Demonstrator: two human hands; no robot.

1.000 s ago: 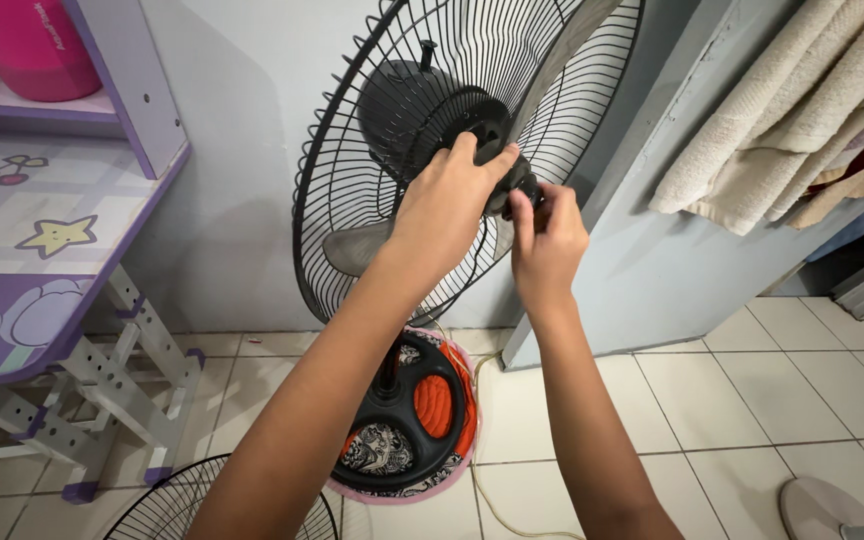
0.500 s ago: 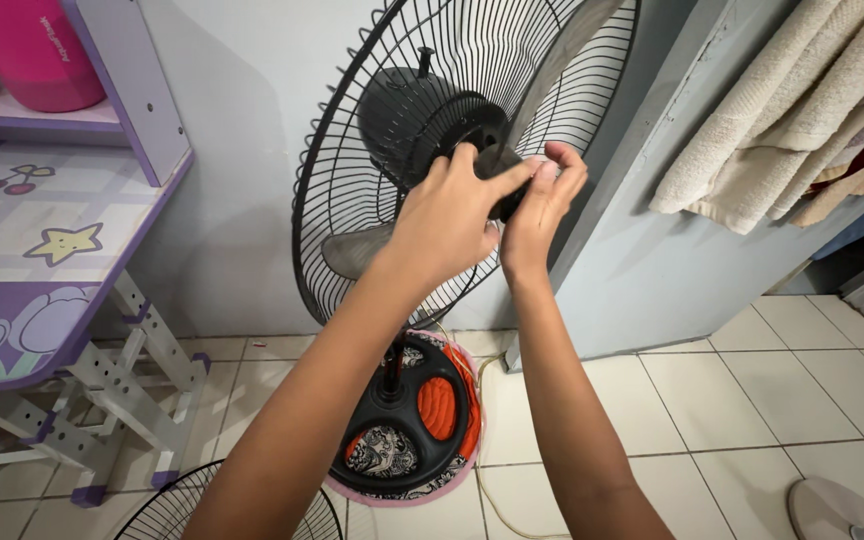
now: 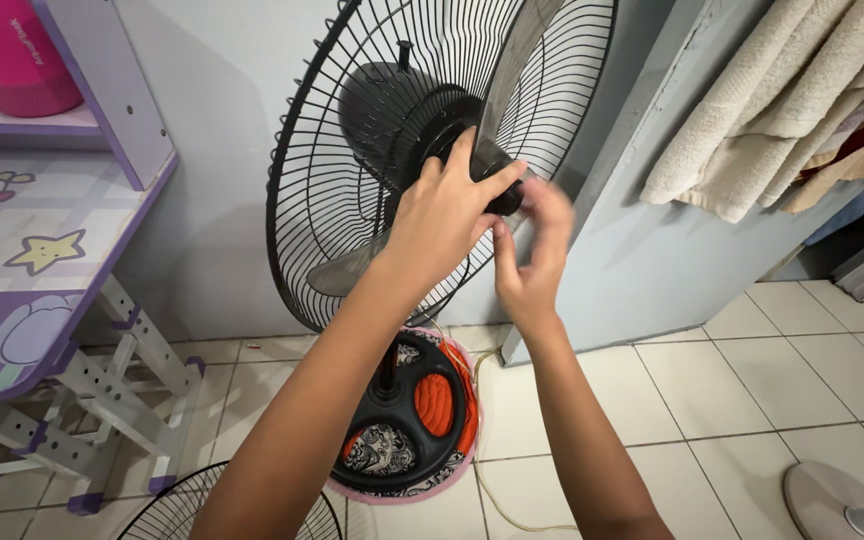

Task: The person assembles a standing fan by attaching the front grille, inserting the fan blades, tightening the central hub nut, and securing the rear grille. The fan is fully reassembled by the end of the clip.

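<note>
Fingers of left hand [image 3: 444, 215] clamped over fan hub [image 3: 497, 190], bracing blades; right hand [image 3: 532, 250] fingers half-curled just below hub, blurred, grip undeterminable. Rear grille [image 3: 322, 200] behind.

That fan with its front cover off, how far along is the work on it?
Done: the front grille lies on the floor, off the fan. In hand: the left hand steadies the blade hub while the right hand, blurred, works at the cap there. Left: the grey blades are still on, inside the rear grille.
</note>
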